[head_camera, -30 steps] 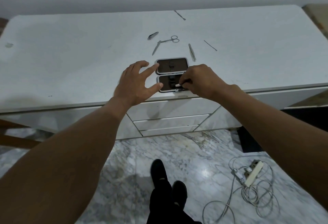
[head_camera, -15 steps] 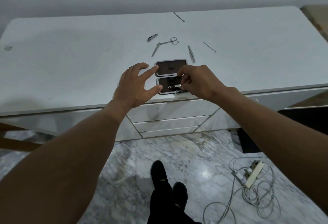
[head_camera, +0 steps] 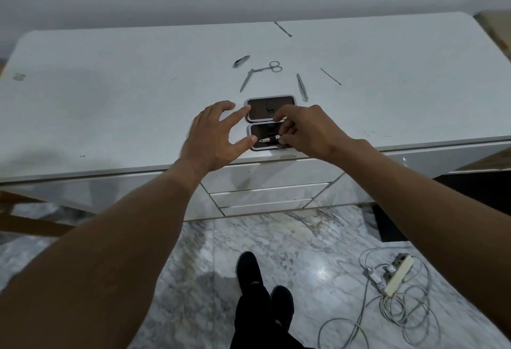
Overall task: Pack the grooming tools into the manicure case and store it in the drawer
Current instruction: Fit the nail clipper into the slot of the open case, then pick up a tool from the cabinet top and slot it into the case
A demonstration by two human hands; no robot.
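Note:
The manicure case lies open near the front edge of the white dresser top, its two dark halves one behind the other. My right hand pinches a small metal tool that lies across the near half. My left hand rests at the case's left side, fingers spread, thumb and forefinger against its rim. Behind the case lie a nail clipper, scissors, a file, tweezers and two thin sticks.
The dresser's drawers sit shut below the case. A power strip with tangled cables lies on the marble floor at the right. My dark shoes stand in front of the dresser.
My right hand has shifted slightly, and the small tool now shows lying across the near half of the case. The left hand has stayed at the case's side.

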